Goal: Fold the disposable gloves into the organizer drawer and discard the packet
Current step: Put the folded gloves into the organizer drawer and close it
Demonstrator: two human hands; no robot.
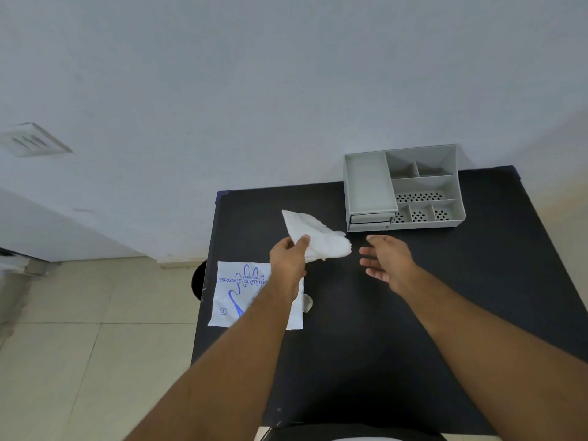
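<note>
On the black tabletop, the left hand holds a white, crinkled bunch of thin plastic disposable gloves, thumb and fingers pinched on its near lower corner. The bunch is lifted clear of the table, about midway along the table's width and toward the far half. Its long axis runs from a pointed far-left tip down to a ragged, wider end at the near right, and that ragged end points at the right hand.

The right hand is empty, palm turned inward, fingers spread loosely. It sits just beside the loose end of the gloves, not touching. So the free end lies to the left of the right fingers, which look best placed to catch it for a fold.

The grey plastic desk organizer stands at the far edge of the table, toward the far right corner. Its small drawers face the person on the unit's near-left side and look closed. The right hand is the nearer one to them.

The white printed glove packet lies flat at the left edge of the table, partly under the left forearm, not yet discarded.
</note>
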